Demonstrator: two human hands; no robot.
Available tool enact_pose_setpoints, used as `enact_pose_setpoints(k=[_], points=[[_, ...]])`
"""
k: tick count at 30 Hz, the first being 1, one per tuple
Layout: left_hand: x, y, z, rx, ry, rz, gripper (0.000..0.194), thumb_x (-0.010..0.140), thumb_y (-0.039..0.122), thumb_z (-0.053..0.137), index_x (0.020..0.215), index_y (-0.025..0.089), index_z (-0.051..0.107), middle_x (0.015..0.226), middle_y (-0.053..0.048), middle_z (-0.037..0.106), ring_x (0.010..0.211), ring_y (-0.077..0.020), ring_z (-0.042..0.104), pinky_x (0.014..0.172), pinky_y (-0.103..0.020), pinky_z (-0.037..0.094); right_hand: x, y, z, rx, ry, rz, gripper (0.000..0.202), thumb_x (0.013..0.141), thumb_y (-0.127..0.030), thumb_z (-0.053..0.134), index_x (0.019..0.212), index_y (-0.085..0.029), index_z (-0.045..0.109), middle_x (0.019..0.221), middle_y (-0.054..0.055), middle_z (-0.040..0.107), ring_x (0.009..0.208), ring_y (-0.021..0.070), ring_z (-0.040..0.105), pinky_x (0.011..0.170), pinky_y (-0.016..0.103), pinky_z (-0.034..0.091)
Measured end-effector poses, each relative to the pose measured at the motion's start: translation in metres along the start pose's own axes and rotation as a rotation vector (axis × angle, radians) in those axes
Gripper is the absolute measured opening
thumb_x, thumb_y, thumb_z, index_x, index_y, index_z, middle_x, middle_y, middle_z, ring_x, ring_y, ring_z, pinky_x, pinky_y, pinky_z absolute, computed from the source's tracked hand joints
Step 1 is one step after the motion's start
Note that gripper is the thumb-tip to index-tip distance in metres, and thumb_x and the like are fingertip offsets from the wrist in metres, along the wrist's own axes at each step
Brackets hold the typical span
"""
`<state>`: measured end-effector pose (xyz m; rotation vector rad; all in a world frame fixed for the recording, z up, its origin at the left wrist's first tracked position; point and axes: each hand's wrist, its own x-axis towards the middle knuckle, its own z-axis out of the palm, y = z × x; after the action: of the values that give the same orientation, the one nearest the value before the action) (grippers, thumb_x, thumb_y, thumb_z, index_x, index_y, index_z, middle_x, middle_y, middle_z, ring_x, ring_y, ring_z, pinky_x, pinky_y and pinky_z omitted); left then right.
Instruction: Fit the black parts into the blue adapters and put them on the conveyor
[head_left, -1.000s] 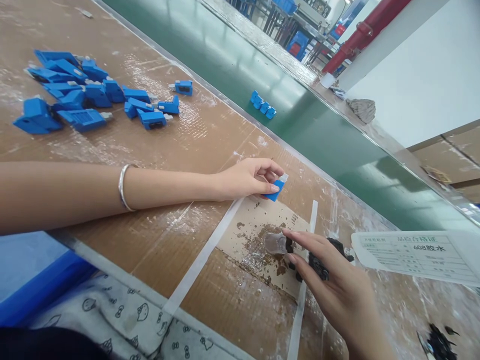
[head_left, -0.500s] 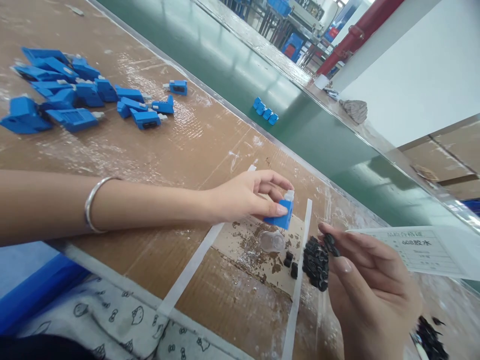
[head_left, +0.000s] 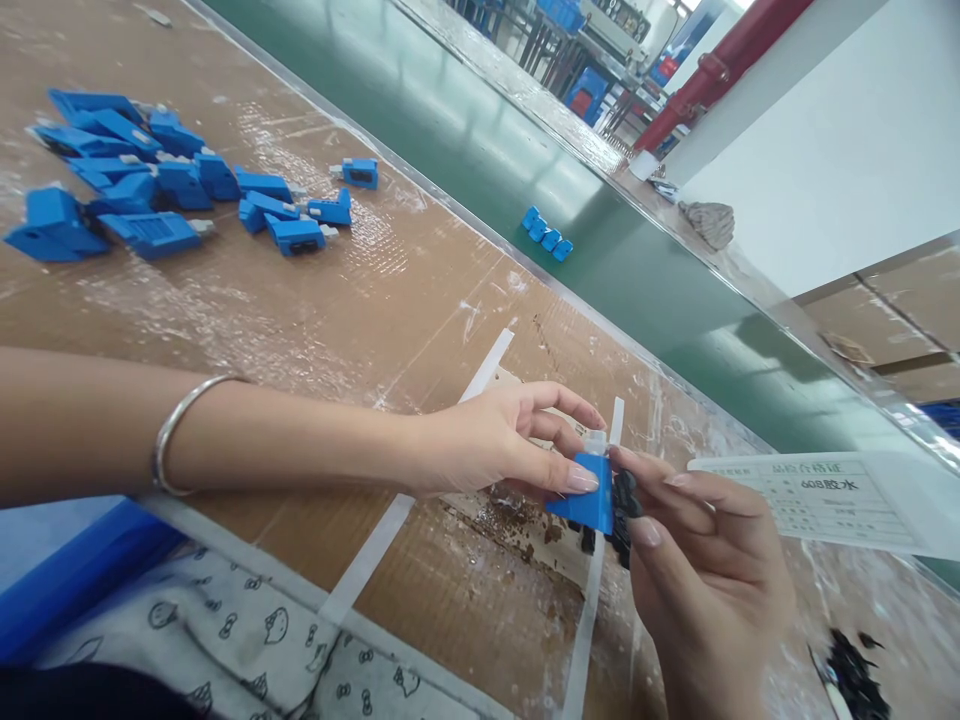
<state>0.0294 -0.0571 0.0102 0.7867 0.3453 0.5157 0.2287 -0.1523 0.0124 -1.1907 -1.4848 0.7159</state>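
Observation:
My left hand (head_left: 525, 440) pinches a blue plastic housing (head_left: 589, 500) that has a pale translucent nub (head_left: 595, 441) on top. Between the thumb and fingers of my right hand (head_left: 705, 560) is a small black plastic part (head_left: 624, 492), held right against the housing's right side; whether it is seated there I cannot tell. Beneath the hands lies a stained cardboard piece (head_left: 517, 530), edged by strips of white tape. More black parts (head_left: 587, 540) show partly behind the housing and my fingers.
Several blue housings (head_left: 180, 185) are heaped at the upper left. A row of small blue pieces (head_left: 547, 233) sits on the green conveyor belt (head_left: 450, 170). A white printed card (head_left: 825, 500) lies at right, with black pieces (head_left: 855, 670) below it.
My hands have come together: the left moved down and right with the blue housing, the right moved left, bringing the black part to its side. The blue row on the belt shifted up and right.

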Motion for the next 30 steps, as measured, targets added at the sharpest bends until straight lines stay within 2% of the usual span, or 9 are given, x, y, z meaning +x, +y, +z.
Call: enact_pose_setpoints(k=[9, 12, 14, 18, 22, 24, 26, 28, 30], points=[[0.0, -0.002, 0.002, -0.036, 0.015, 0.002, 0.033, 0.079, 0.005, 0.074, 0.107, 0.015, 0.058, 0.085, 0.003, 0.061, 0.065, -0.0062, 0.062, 0.06, -0.019, 0.049, -0.001, -0.002, 0.006, -0.034, 0.002, -0.027, 0.026, 0.088, -0.014, 0.069, 0.108, -0.03, 0.065, 0.115, 0.003, 0.077, 0.113, 0.0238, 0.071, 0.09, 0.042, 0.063], [0.001, -0.003, 0.0, -0.056, 0.023, 0.007, 0.032, 0.08, 0.006, 0.073, 0.106, 0.016, 0.059, 0.086, 0.003, 0.061, 0.067, -0.0066, 0.062, 0.062, -0.02, 0.049, 0.0, 0.0, 0.005, -0.168, -0.037, -0.131, 0.03, 0.089, -0.011, 0.065, 0.111, -0.031, 0.069, 0.118, 0.003, 0.076, 0.114, 0.0256, 0.07, 0.088, 0.045, 0.063], [0.001, -0.003, 0.0, -0.072, 0.046, -0.004, 0.031, 0.08, 0.005, 0.073, 0.105, 0.016, 0.059, 0.087, 0.002, 0.062, 0.069, -0.0074, 0.063, 0.064, -0.022, 0.05, -0.001, 0.003, 0.005, -0.31, -0.09, -0.262, 0.039, 0.09, -0.007, 0.062, 0.119, -0.032, 0.069, 0.125, 0.002, 0.073, 0.119, 0.0262, 0.067, 0.094, 0.048, 0.06], [-0.001, 0.001, 0.002, -0.089, 0.139, -0.073, 0.026, 0.08, 0.005, 0.072, 0.099, 0.015, 0.058, 0.088, 0.0, 0.062, 0.073, -0.0086, 0.063, 0.068, -0.024, 0.05, -0.003, 0.007, 0.011, -0.505, -0.187, -0.448, 0.054, 0.095, -0.015, 0.056, 0.147, -0.027, 0.048, 0.152, 0.003, 0.052, 0.14, 0.0276, 0.05, 0.112, 0.051, 0.045], [0.002, 0.008, 0.002, -0.014, 0.192, -0.073, 0.021, 0.083, 0.008, 0.066, 0.098, 0.016, 0.054, 0.091, -0.001, 0.061, 0.075, -0.0085, 0.061, 0.068, -0.023, 0.049, -0.004, 0.007, 0.024, -0.65, -0.228, -0.517, 0.068, 0.097, -0.023, 0.056, 0.158, -0.022, 0.026, 0.164, 0.004, 0.033, 0.152, 0.0233, 0.03, 0.122, 0.041, 0.03], [0.005, 0.019, -0.003, 0.235, 0.184, -0.026, 0.02, 0.084, 0.013, 0.064, 0.098, 0.018, 0.051, 0.093, -0.002, 0.061, 0.079, -0.0122, 0.063, 0.071, -0.027, 0.051, -0.001, 0.01, 0.026, -0.729, -0.245, -0.523, 0.071, 0.097, -0.027, 0.056, 0.159, -0.019, 0.023, 0.164, 0.006, 0.033, 0.154, 0.0246, 0.025, 0.122, 0.042, 0.029], [0.008, 0.039, -0.011, 0.817, 0.202, 0.002, 0.02, 0.083, 0.014, 0.063, 0.1, 0.019, 0.054, 0.096, -0.004, 0.063, 0.086, -0.0177, 0.064, 0.076, -0.032, 0.051, 0.004, 0.015, 0.021, -0.79, -0.248, -0.473, 0.069, 0.099, -0.03, 0.052, 0.16, -0.021, 0.021, 0.162, 0.008, 0.037, 0.155, 0.0267, 0.022, 0.12, 0.048, 0.033], [0.007, 0.062, -0.02, 1.544, 0.37, -0.084, 0.022, 0.079, 0.008, 0.06, 0.099, 0.018, 0.061, 0.097, -0.009, 0.066, 0.092, -0.0247, 0.065, 0.081, -0.038, 0.05, 0.011, 0.021, 0.009, -0.836, -0.196, -0.375, 0.064, 0.1, -0.033, 0.05, 0.159, -0.025, 0.025, 0.16, 0.009, 0.041, 0.152, 0.0284, 0.028, 0.115, 0.053, 0.039], [0.007, 0.085, -0.028, 1.999, 0.665, -0.217, 0.024, 0.077, 0.002, 0.055, 0.098, 0.011, 0.066, 0.103, -0.019, 0.066, 0.102, -0.0357, 0.063, 0.087, -0.047, 0.046, 0.02, 0.024, -0.008, -0.868, -0.076, -0.25, 0.055, 0.099, -0.037, 0.051, 0.151, -0.027, 0.04, 0.157, 0.01, 0.046, 0.146, 0.0309, 0.04, 0.111, 0.056, 0.043]])
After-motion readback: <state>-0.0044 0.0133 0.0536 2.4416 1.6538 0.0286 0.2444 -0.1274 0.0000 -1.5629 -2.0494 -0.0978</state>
